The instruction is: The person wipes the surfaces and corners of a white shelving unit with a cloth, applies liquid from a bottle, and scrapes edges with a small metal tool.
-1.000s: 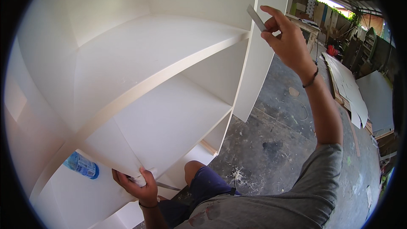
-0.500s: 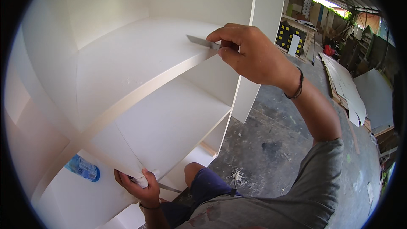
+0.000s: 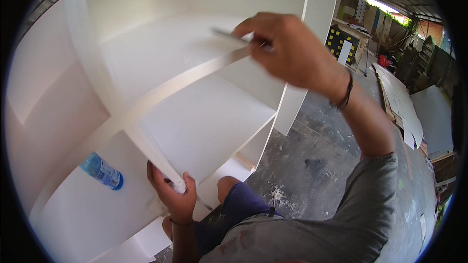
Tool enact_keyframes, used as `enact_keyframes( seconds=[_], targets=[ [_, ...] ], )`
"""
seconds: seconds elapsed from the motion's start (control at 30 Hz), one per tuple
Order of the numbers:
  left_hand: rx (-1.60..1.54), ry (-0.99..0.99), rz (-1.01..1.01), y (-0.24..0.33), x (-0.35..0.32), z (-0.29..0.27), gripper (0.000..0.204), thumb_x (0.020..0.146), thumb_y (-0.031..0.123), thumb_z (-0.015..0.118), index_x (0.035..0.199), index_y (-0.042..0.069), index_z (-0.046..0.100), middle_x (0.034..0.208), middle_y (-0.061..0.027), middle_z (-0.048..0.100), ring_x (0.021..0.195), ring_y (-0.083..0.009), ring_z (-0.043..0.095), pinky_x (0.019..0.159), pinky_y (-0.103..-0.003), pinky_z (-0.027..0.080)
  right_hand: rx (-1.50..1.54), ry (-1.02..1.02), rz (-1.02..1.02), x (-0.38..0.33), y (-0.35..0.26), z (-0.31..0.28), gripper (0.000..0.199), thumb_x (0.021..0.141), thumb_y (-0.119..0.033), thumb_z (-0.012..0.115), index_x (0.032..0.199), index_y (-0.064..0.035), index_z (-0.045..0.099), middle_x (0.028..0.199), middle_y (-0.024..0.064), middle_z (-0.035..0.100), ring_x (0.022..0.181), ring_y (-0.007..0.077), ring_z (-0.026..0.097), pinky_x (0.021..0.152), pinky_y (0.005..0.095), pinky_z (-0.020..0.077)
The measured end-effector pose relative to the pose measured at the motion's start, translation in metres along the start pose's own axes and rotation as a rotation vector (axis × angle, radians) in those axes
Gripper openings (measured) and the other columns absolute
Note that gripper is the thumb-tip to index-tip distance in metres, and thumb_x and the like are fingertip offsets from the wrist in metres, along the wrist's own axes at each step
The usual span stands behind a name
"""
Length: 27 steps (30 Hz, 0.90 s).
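The thin flat blade (image 3: 229,36) sits a little farther in over the top shelf (image 3: 165,53) than half a second ago, when its tip lay at the shelf's front edge; the whole view has also swung closer to the white cabinet (image 3: 204,122). The right hand (image 3: 287,51) pinches the blade's handle end between thumb and fingers, knuckles up, wrist bent down, the forearm rising from the lower right with a dark band (image 3: 345,92) at the wrist. The hand is blurred. Below the shelf, the left hand (image 3: 174,195) is closed on the front corner of the lower shelf (image 3: 209,126), as it was before, with something white bunched in its grip that I cannot make out. Left of that hand, a blue plastic bottle (image 3: 102,171) lies on its side on the bottom board (image 3: 73,214). To the right of the cabinet the concrete floor (image 3: 321,160) lies open, with flat boards (image 3: 404,107) stacked well off beyond it.
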<state>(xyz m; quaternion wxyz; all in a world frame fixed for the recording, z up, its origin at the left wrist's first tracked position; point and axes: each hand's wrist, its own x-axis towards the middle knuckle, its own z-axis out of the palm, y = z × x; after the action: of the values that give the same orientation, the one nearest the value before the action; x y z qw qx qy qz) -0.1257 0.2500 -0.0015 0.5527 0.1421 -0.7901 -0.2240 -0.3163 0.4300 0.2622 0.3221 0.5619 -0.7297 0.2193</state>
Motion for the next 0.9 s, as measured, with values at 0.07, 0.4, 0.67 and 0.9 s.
enact_keyframes(
  seconds=[0.07, 0.4, 0.67, 0.9],
  targets=[
    [-0.023, -0.064, -0.019, 0.010, 0.002, 0.005, 0.082, 0.073, 0.001, 0.064, 0.144, 0.001, 0.024, 0.145, -0.0264, 0.029, 0.130, -0.0434, 0.037, 0.096, -0.045, 0.044, -0.228, -0.043, 0.185, -0.008, 0.044, -0.015, 0.024, 0.079, -0.004, 0.057, 0.100, -0.0012, 0.067, 0.086, 0.0174, 0.066, 0.076, 0.0301, 0.065, 0.072, 0.0386, 0.0518],
    [0.019, -0.094, 0.040, 0.001, 0.007, 0.003, 0.083, 0.072, 0.000, 0.062, 0.144, -0.001, 0.022, 0.143, -0.0248, 0.030, 0.132, -0.0418, 0.034, 0.104, -0.047, 0.038, 0.395, 0.140, 0.226, -0.038, -0.045, 0.031, 0.025, 0.081, -0.002, 0.058, 0.105, 0.0050, 0.063, 0.077, 0.0146, 0.064, 0.067, 0.0204, 0.062, 0.060, 0.0327, 0.0488],
    [-0.046, -0.127, -0.021, -0.004, 0.001, 0.003, 0.087, 0.070, 0.000, 0.063, 0.145, -0.002, 0.018, 0.142, -0.0278, 0.027, 0.127, -0.0444, 0.039, 0.101, -0.048, 0.039, -0.111, 0.192, 0.513, -0.155, 0.064, 0.093, 0.028, 0.084, -0.005, 0.056, 0.110, -0.0044, 0.066, 0.091, 0.0131, 0.066, 0.079, 0.0241, 0.065, 0.072, 0.0352, 0.0518],
    [0.078, -0.087, -0.006, -0.011, -0.005, 0.002, 0.083, 0.070, -0.001, 0.066, 0.141, -0.001, 0.022, 0.123, -0.0244, 0.047, 0.112, -0.0353, 0.054, 0.097, -0.042, 0.044, -0.407, -0.071, 0.485, -0.223, 0.114, 0.170, 0.027, 0.081, -0.007, 0.055, 0.103, -0.0136, 0.068, 0.092, 0.0085, 0.062, 0.083, 0.0290, 0.064, 0.072, 0.0405, 0.0544]
  ],
)
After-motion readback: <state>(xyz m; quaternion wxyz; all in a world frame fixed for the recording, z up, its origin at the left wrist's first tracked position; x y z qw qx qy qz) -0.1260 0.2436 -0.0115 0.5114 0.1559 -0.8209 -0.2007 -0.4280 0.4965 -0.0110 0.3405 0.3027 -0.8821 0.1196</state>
